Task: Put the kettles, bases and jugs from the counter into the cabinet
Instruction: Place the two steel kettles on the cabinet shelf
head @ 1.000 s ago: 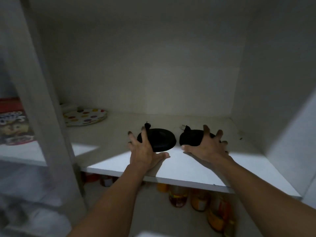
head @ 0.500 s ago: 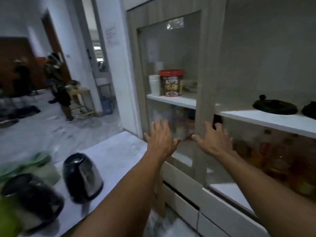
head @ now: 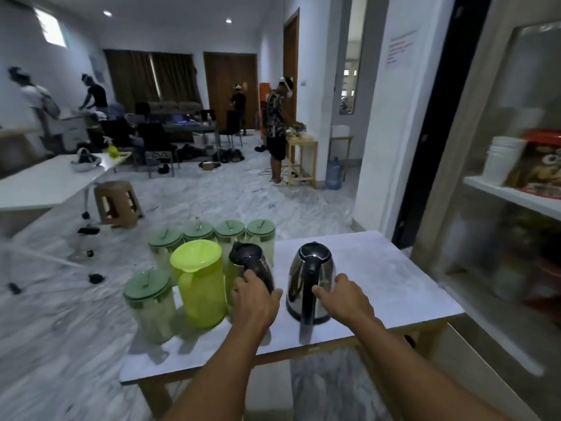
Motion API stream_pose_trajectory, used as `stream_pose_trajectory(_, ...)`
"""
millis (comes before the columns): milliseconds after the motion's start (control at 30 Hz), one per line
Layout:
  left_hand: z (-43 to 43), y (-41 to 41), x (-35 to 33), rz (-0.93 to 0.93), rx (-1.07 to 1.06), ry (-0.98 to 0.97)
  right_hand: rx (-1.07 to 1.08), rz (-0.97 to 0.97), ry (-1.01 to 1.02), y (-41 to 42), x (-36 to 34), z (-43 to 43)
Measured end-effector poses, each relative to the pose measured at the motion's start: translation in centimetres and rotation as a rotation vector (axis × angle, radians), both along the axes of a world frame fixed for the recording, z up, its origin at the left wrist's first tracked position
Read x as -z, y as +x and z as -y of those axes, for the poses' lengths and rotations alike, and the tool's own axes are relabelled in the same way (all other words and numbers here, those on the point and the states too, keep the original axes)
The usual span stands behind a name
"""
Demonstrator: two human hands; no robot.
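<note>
Two steel kettles with black lids stand on the white counter (head: pixel 379 268). My left hand (head: pixel 255 299) lies over the handle of the left kettle (head: pixel 252 262) and hides it, fingers curved. My right hand (head: pixel 343 296) is at the right kettle (head: pixel 312 278), thumb touching its black handle, fingers spread against its side. A lime green jug (head: pixel 198 281) stands left of the kettles. Several pale jugs with green lids (head: pixel 150 302) stand around and behind it. The cabinet (head: pixel 516 192) is at the right.
The cabinet shelf holds stacked white cups (head: pixel 501 162) and a red cereal box (head: pixel 540 165) behind a glass door. A brown stool (head: pixel 117 205) and a white table (head: pixel 45 183) stand to the left. A person (head: pixel 277 126) stands beyond the counter, and others are further back.
My hands left the two black bases on the cabinet shelf. My view swung left from the cabinet to the counter, and both hands came down onto the kettles.
</note>
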State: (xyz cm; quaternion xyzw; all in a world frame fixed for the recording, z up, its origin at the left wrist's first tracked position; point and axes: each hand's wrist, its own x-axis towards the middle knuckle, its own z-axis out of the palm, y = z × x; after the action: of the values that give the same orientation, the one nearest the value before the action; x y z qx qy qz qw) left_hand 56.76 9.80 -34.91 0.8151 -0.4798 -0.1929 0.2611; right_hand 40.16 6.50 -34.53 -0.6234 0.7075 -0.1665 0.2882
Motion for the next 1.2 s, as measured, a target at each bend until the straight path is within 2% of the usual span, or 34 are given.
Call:
stream_pose_trajectory(133,3.8,2.2,2.8,-0.140,-0.115,0.081,0.072,0.145,0.124,2.6,3.1,4.8)
stream_pose_trajectory(333,10.5,1.2,7.1,-0.376,-0.249,0.073,0.209,0.387,0.199,4.2,6.2,10.5)
stream_pose_trajectory(433,11.8,0.3,7.7,-0.381,-0.370,0.017,0.291,0.544,0.172,4.5,7.3,10.8)
stream_pose_trajectory(500,11.8,-0.4,7.0,-0.346,-0.377,-0.023,0.356,0.598,0.122,4.1,7.2,10.7)
stream_pose_trajectory(633,10.8,-1.5,4.6,-0.279,-0.222,-0.119,0.402,0.521,0.051,1.9,5.1,9.8)
stream_pose_trajectory(833,7.9,-4.3,-3.8,-0.327,0.037,-0.399,0.547,0.582,-0.220,-2.2,-2.5,4.4)
stream_pose_trajectory(967,3.3,-7.7,-10.8,-0.406,0.217,-0.581,0.717,0.595,-0.469,-6.3,-9.0,-2.2)
stream_pose_trajectory(1200,-5.6,-16.9,-19.8,-0.555,0.453,-0.644,1.077,0.429,-0.734,-14.4,-18.3,-16.3)
